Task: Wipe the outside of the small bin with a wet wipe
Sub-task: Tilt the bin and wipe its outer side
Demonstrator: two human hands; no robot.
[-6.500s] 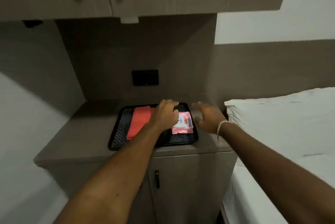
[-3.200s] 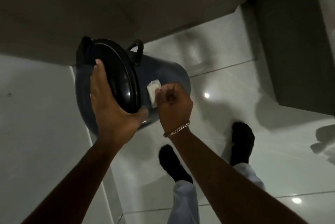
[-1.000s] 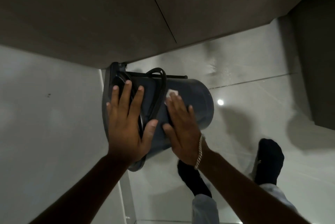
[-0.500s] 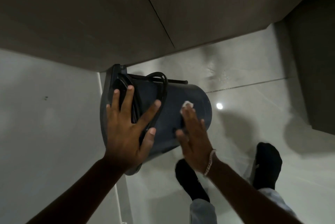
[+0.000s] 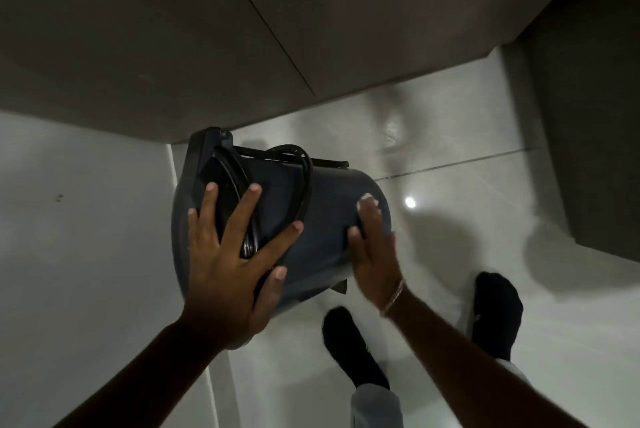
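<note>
The small dark blue-grey bin (image 5: 329, 206) is tilted over above the floor, its black lid end pointing left and its base to the right. My left hand (image 5: 228, 265) lies spread over the lid and rim, fingers apart, holding the bin steady. My right hand (image 5: 374, 247) presses flat against the bin's side near the base. A white wet wipe (image 5: 366, 199) peeks out under its fingertips; most of the wipe is hidden beneath the hand. A black wire handle (image 5: 304, 178) loops round the bin's upper part.
A grey-brown cabinet front (image 5: 173, 29) rises just behind the bin. A white wall (image 5: 86, 237) is on the left. The glossy pale tiled floor (image 5: 485, 213) lies below, with my two feet in black socks (image 5: 353, 348). A dark panel (image 5: 595, 116) stands on the right.
My right hand has slid the wipe along the bin's side from near the handle toward the base. My left hand's fingers have spread wider over the lid. The bin stays tilted.
</note>
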